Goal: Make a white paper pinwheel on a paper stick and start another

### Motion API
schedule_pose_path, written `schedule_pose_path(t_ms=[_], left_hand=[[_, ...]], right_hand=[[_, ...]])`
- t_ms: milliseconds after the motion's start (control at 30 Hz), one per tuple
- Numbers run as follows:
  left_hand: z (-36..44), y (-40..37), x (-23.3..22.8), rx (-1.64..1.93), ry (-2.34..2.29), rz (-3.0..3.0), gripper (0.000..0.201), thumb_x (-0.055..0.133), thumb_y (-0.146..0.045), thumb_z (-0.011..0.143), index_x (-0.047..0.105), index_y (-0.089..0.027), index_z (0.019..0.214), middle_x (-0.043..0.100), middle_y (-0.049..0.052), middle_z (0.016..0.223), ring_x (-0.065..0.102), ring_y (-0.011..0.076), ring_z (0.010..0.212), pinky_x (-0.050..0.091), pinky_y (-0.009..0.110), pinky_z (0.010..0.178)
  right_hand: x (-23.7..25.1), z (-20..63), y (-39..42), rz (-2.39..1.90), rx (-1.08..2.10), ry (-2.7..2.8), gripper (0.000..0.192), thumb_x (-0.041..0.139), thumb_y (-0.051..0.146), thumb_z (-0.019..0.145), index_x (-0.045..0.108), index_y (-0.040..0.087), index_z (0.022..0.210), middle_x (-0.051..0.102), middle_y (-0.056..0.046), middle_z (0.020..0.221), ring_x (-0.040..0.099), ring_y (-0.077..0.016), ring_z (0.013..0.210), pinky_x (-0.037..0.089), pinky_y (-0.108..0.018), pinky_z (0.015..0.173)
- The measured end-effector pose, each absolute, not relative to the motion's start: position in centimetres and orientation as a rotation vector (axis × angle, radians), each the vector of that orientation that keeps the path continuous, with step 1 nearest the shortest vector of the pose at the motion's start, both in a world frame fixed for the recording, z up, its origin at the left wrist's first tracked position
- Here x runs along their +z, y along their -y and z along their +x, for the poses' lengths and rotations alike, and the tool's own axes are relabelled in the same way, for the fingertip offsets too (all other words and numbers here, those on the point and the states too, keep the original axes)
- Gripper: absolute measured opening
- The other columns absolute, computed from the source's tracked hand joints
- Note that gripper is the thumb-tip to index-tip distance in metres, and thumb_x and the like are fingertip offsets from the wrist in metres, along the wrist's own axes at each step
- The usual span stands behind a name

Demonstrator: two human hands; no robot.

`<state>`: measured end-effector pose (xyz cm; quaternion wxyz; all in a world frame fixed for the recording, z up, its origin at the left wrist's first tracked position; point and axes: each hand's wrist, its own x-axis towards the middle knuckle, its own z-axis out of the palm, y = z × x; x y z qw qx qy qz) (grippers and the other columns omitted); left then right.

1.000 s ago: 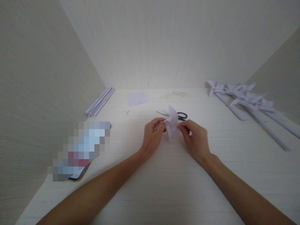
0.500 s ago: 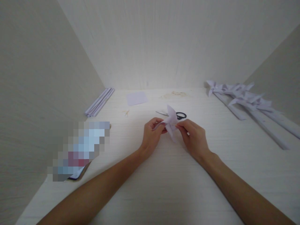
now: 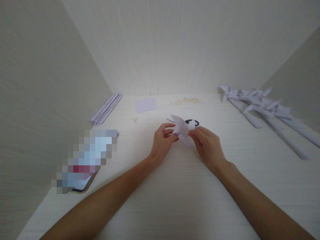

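Between my hands is a pale lilac paper pinwheel (image 3: 180,125), its blades folded in and pointing outward. My left hand (image 3: 162,141) is closed on its left side, with the thumb in front and the fingers partly hidden behind the paper. At the pinwheel's middle, my right hand (image 3: 207,144) pinches a thin pale stick, perhaps a toothpick; most of it is covered by the fingertips. Just behind the pinwheel lie scissors (image 3: 195,122) with black handles, partly hidden by the paper.
Finished-looking pinwheels (image 3: 266,105) on paper sticks lie at the right. Rolled paper sticks (image 3: 107,108) rest by the left wall, near a paper sheet (image 3: 145,105). Small thin sticks (image 3: 135,120) and brownish bits (image 3: 190,99) are on the table. A blurred phone (image 3: 90,160) is at left.
The pinwheel has turned between my hands, so its upper blade now leans left and another blade shows at the upper right. Both hands have stayed almost in place.
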<state>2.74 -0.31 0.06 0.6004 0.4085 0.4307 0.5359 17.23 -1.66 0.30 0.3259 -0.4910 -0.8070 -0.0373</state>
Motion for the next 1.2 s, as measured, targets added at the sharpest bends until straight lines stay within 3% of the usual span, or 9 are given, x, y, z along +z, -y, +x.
schedule_pose_path(t_ms=[200,333,1200], left_hand=[[2.9,0.1,-0.4,1.258,-1.064,1.020,0.027,0.061,-0.016,0.058,0.061,-0.014,0.085,0.065,0.003,0.081,0.058,0.0096,0.064,0.048,0.022,0.061],[2.9,0.1,-0.6,1.262,-1.065,1.094,0.023,0.060,-0.018,0.059,0.065,-0.015,0.080,0.067,0.003,0.078,0.059,0.0116,0.067,0.048,0.023,0.063],[3.0,0.2,-0.9,1.311,-1.130,1.285,0.019,0.058,-0.019,0.062,0.067,-0.014,0.078,0.067,0.004,0.074,0.061,0.0144,0.068,0.048,0.025,0.062]], right_hand=[[0.4,17.3,1.7,-1.258,-0.098,2.155,0.020,0.040,0.016,0.082,0.059,0.016,0.075,0.056,-0.006,0.069,0.051,-0.0160,0.065,0.039,-0.025,0.058],[0.5,17.1,1.7,-1.264,-0.081,2.137,0.020,0.040,0.018,0.083,0.059,0.017,0.075,0.057,-0.006,0.070,0.052,-0.0159,0.065,0.039,-0.024,0.058],[0.4,16.0,2.2,-1.459,-0.052,2.073,0.021,0.043,0.022,0.081,0.055,0.015,0.066,0.060,-0.006,0.062,0.053,-0.0157,0.055,0.035,-0.025,0.051]])
